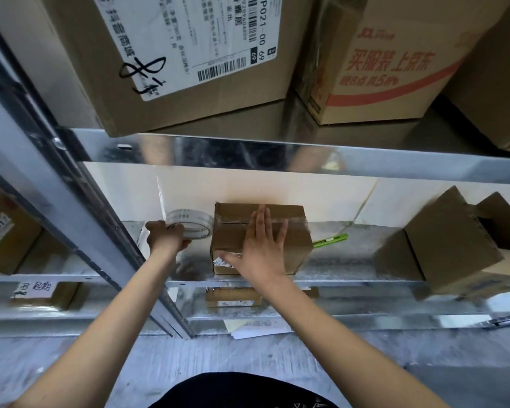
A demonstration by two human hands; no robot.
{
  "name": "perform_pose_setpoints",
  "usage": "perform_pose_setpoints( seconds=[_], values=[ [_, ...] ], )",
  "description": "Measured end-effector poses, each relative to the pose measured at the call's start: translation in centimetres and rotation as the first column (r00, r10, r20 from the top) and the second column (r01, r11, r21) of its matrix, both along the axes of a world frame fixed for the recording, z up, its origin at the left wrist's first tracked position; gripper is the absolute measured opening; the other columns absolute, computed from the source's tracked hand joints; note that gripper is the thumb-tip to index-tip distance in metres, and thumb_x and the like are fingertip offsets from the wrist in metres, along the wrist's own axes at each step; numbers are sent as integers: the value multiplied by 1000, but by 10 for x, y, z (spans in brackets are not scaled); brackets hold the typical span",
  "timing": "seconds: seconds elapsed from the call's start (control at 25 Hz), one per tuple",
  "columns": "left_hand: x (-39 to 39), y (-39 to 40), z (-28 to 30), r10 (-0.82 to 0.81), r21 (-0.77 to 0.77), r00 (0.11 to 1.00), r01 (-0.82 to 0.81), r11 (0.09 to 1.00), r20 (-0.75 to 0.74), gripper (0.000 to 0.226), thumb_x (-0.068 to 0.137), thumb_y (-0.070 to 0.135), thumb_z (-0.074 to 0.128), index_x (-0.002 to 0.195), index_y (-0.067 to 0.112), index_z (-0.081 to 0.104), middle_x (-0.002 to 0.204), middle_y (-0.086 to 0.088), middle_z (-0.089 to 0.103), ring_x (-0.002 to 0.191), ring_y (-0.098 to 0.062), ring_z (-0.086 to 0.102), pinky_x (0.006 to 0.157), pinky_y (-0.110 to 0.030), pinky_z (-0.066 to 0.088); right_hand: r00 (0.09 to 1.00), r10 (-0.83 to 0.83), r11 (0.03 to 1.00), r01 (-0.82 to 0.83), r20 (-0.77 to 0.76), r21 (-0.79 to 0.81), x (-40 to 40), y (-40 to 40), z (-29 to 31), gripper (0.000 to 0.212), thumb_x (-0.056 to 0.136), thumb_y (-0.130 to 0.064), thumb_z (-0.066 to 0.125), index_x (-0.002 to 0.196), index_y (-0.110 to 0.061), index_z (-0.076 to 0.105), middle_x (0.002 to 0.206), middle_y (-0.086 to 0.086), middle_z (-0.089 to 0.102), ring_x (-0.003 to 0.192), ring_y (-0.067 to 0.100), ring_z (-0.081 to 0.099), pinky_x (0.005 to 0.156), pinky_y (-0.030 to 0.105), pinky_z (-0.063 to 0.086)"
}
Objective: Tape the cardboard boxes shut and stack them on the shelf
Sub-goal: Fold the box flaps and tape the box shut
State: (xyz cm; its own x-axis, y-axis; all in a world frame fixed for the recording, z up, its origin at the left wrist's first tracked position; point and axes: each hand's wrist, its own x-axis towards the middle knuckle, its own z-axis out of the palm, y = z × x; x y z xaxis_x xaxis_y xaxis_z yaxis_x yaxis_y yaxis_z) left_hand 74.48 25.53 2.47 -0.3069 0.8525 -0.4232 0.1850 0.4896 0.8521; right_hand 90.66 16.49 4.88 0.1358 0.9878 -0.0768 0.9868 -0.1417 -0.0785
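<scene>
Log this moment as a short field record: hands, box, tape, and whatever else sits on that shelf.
left hand: grips the tape roll, left of the box
right hand: flat, fingers spread, pressing on the box top
box: on the shelf, flaps shut, clear tape across the top seam
green cutter: on the shelf, right of the box
open box: far right, tilted, flaps up

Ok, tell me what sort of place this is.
Probably a parcel stockroom or warehouse: galvanised metal shelving, big cardboard cartons bearing barcoded shipping labels, and a small box being taped from a tape roll.
</scene>
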Motion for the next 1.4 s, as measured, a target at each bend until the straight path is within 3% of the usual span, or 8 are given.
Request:
perform_pose_setpoints(
  seconds=[0.12, 0.24, 0.36, 0.56, 0.88, 1.04, 1.2, 1.4],
  values=[
    [9, -8, -9, 140, 37, 990, -140, 989, 13, 35, 83, 12, 56, 115, -1, 51, 108, -20, 64, 83, -30, 66, 65, -35, 57, 999, 12, 1000, -12, -47, -10, -24, 10, -4, 115, 79, -82, 26, 147, 6, -4, 156, 24, -12, 146, 32, -11, 113, 55, -13],
    [24, -16, -18, 233, -63, 885, -227, 972, 403, 40, 80, 19, 66, 113, 0, 56, 103, -16, 66, 87, -30, 67, 63, -33, 54, 1000, -24, 1000, 24, -11, 13, -34, 14, -10, 107, 85, -74, 30, 147, 5, -5, 156, 25, -9, 146, 34, -9, 110, 56, -15],
    [44, -19, -26, 206, -306, 755, -8, 952, 623, 41, 85, 40, 57, 113, 11, 65, 109, -10, 69, 93, -24, 67, 78, -35, 54, 1000, -21, 999, 21, -15, -28, -34, 16, -12, 96, 89, -64, 38, 150, -7, -10, 156, 24, -11, 145, 35, -12, 109, 60, -13],
    [51, -10, -21, 169, -225, 757, -29, 974, 631, 34, 92, 38, 52, 114, 14, 63, 106, -4, 68, 89, -19, 65, 69, -30, 53, 1000, -8, 999, 7, -23, -47, -34, 18, -13, 81, 91, -61, 37, 151, -30, -9, 155, 25, -14, 144, 37, -15, 108, 62, -13],
    [33, -12, -22, 223, -131, 855, -182, 975, 468, 18, 96, 27, 51, 97, 13, 62, 101, -12, 65, 76, -28, 60, 63, -35, 51, 999, 18, 999, -20, -48, -31, -32, 16, -13, 80, 91, -63, 34, 150, -31, -10, 156, 23, -15, 144, 38, -14, 108, 63, -12],
    [42, -22, -30, 252, -172, 795, -188, 967, 551, 33, 97, 31, 48, 109, 4, 61, 99, -10, 66, 78, -22, 63, 67, -32, 52, 998, 17, 999, -19, -54, -29, -32, 17, -13, 80, 92, -63, 33, 151, -29, -9, 156, 24, -14, 144, 39, -12, 108, 61, -14],
    [46, -37, -45, 60, -209, 767, 98, 973, 639, 51, 96, 53, 34, 115, 16, 64, 111, -12, 69, 102, -25, 65, 84, -39, 51, 999, 18, 1000, -17, -41, 12, -30, 16, -14, 82, 91, -64, 32, 151, -25, -8, 156, 25, -9, 145, 39, -9, 109, 57, -15],
    [35, -29, -26, 83, -206, 559, 161, 965, 825, 65, 81, 65, 51, 122, 17, 61, 117, -17, 66, 113, -27, 60, 108, -45, 38, 996, 14, 999, -11, -84, 39, -20, 10, -5, 74, 81, -69, 3, 145, -39, -19, 158, 19, -3, 146, 37, -6, 115, 53, -5]
  ],
)
